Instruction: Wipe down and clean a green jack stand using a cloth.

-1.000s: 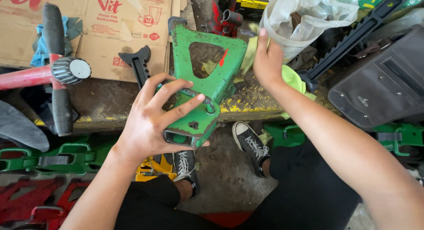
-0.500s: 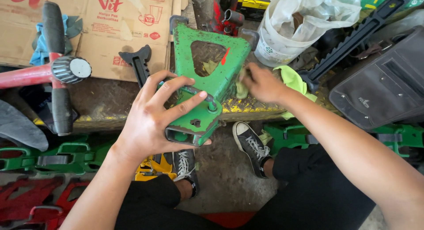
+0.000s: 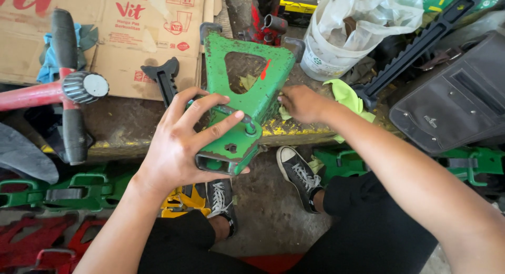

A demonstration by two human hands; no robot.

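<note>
On a grimy workbench edge, the left hand clasps a chipped green jack stand; right hand pinches a rag.

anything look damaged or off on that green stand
The green stand, gripped by the left hand, has chipped, worn paint and one red streak beside its cut-out. The right hand rests at its edge. No bends or cracks visible.

Green jack stand, red paint mark; yellow-green cloth; white bucket; black sneakers, white laces.
</note>
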